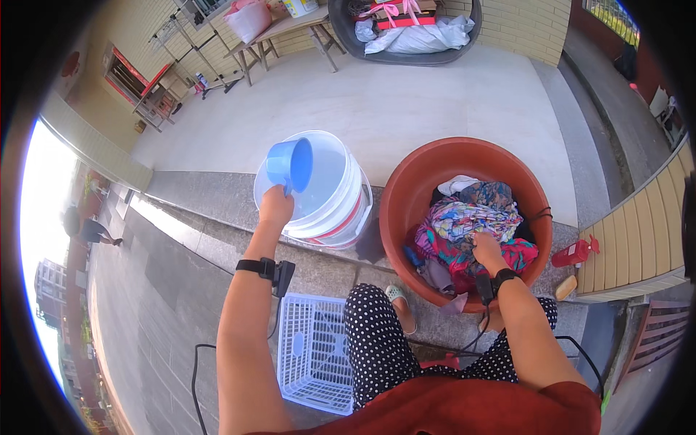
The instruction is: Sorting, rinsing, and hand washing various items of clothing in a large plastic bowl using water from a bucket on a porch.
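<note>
My left hand [277,205] grips the handle of a blue plastic dipper [290,163], held tilted over a white plastic bucket [348,209]. Pale liquid seems to lie in the bucket. To the right stands a large reddish-brown plastic tub [405,179] with a heap of patterned clothes [470,217] in it. My right hand [488,251] is on the heap, its fingers closed on a piece of patterned cloth. Several garments lie round it, and a bit of pale cloth [454,305] hangs over the tub's near rim.
A pale plastic basket [315,348] stands by my left knee. Right of the tub are a red pump bottle [573,253] and a scrubbing brush or soap bar [566,287]. Behind are a wooden bench [288,27] and a black tub [413,57]. A person [92,231] is far left.
</note>
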A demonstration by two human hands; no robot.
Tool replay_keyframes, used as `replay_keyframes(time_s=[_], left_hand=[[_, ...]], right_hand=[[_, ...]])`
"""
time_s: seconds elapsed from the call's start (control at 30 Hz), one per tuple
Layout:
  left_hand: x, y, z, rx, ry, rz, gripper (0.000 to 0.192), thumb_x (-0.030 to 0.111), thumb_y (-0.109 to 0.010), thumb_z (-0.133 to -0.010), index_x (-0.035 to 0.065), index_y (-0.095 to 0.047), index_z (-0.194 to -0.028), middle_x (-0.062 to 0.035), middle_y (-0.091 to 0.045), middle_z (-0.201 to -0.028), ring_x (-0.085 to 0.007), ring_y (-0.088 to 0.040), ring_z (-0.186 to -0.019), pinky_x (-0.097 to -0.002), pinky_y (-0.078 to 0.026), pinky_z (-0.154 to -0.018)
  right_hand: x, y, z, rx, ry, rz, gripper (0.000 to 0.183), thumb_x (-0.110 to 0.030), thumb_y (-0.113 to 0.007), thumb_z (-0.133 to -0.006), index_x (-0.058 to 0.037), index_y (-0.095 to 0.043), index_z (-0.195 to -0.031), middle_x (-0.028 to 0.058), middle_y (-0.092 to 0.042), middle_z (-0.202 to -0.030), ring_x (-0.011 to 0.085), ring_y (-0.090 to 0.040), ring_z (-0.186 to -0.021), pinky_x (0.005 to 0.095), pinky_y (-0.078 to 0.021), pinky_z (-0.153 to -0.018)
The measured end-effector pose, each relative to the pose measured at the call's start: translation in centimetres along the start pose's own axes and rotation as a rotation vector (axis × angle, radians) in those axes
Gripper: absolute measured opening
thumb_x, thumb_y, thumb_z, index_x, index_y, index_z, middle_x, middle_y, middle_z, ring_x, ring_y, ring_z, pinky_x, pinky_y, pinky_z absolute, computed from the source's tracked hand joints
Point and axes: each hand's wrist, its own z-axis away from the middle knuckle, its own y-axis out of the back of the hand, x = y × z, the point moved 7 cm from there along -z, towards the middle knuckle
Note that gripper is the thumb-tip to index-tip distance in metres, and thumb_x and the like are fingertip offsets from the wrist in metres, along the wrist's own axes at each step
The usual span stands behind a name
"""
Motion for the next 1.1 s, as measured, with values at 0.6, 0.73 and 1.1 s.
replay_keyframes(time_s=[0.6,0.73,1.1], left_hand=[[-3.7,-8.2,-2.0,-0.537,0.576,1.131,0.016,0.007,-0.053,-0.085,-0.0074,-0.06,-0.089,-0.0121,-0.063,-0.075,-0.0118,-0.055,-0.055,-0.0202,-0.044,-0.043],[-1.1,-6.5,1.8,-0.57,0.482,1.375,0.017,0.008,-0.051,-0.087,-0.0063,-0.057,-0.095,-0.0108,-0.061,-0.08,-0.0101,-0.052,-0.057,-0.0193,-0.043,-0.044],[9.5,1.8,6.3,-0.527,0.185,1.408,0.024,0.011,-0.051,-0.088,-0.0073,-0.053,-0.103,-0.0085,-0.059,-0.088,-0.0077,-0.051,-0.06,-0.0171,-0.042,-0.046]], right_hand=[[-0.9,-0.4,2.8,-0.003,-0.045,-0.167,0.031,-0.015,-0.072,-0.068,-0.0069,-0.056,-0.093,0.0151,-0.054,-0.103,0.0341,-0.056,-0.097,0.0399,-0.046,-0.083],[0.2,-0.7,3.3,0.025,-0.086,-0.182,0.031,-0.016,-0.071,-0.069,-0.0059,-0.057,-0.094,0.016,-0.052,-0.108,0.0346,-0.055,-0.099,0.039,-0.0458,-0.085],[0.0,-1.7,3.3,-0.109,-0.064,-0.23,0.05,-0.021,-0.069,-0.074,-0.0057,-0.055,-0.119,0.0201,-0.043,-0.128,0.0349,-0.049,-0.114,0.0378,-0.0413,-0.096]])
